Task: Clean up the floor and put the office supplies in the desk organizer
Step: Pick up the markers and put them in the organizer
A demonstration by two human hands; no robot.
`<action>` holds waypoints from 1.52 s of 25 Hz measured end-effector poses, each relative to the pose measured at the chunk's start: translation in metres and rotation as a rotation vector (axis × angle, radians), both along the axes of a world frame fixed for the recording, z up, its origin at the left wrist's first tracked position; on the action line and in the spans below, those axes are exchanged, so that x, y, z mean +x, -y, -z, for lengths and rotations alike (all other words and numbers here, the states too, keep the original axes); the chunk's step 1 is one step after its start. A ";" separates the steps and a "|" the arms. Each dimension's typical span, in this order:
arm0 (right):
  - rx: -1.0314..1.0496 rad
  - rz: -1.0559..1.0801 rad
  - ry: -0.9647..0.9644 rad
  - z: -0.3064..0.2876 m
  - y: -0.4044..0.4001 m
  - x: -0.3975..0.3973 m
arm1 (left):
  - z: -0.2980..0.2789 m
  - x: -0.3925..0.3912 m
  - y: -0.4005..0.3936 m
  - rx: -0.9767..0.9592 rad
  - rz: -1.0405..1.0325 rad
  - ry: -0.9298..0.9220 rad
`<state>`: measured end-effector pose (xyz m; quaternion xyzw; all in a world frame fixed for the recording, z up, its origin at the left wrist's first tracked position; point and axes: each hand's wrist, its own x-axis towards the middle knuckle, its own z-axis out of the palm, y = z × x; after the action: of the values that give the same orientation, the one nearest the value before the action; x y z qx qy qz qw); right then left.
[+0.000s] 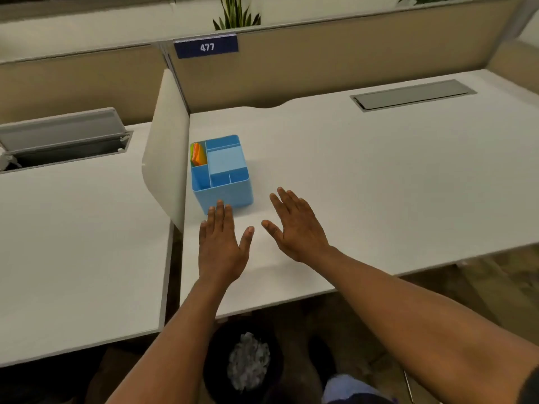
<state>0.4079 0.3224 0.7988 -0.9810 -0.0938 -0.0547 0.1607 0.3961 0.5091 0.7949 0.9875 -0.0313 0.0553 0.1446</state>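
A blue desk organizer (230,196) with several compartments stands on the white desk (364,176), close to the side divider. Its back left compartment holds orange and green sticky notes (197,154). My left hand (220,246) is stretched flat over the desk, its fingertips overlapping the organizer's front lower edge; whether they touch it is unclear. My right hand (297,225) is spread flat just right of the organizer, holding nothing.
A white divider panel (166,153) separates this desk from the neighbouring desk (78,243). A grey cable hatch (412,94) lies at the back right. Under the desk edge stands a black bin (274,368) with crumpled paper (248,364). Beige partitions run behind.
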 end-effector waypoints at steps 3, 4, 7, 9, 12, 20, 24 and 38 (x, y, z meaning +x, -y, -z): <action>-0.029 0.079 -0.002 0.009 0.020 -0.041 | 0.005 -0.022 0.020 -0.011 0.092 0.009; -0.036 0.107 -0.012 0.013 0.030 -0.056 | 0.008 -0.032 0.029 -0.014 0.121 0.009; -0.057 0.209 -0.028 0.019 0.063 -0.098 | 0.015 -0.062 0.056 -0.048 0.205 -0.023; -0.071 0.266 -0.041 0.020 0.084 -0.123 | 0.019 -0.082 0.072 -0.057 0.267 -0.052; -0.056 0.354 -0.031 0.023 0.111 -0.167 | 0.023 -0.116 0.101 -0.046 0.351 -0.060; 0.101 0.516 -0.107 0.044 0.180 -0.335 | 0.033 -0.257 0.174 -0.008 0.504 -0.114; 0.086 0.590 -0.115 0.052 0.212 -0.417 | 0.044 -0.316 0.205 -0.011 0.582 -0.129; 0.183 0.918 -0.271 0.107 0.314 -0.519 | 0.120 -0.336 0.311 0.011 0.862 -0.315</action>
<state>-0.1115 0.0085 0.6923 -0.9013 0.3754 0.0003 0.2164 0.0604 0.1981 0.6752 0.8815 -0.4171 -0.1608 0.1522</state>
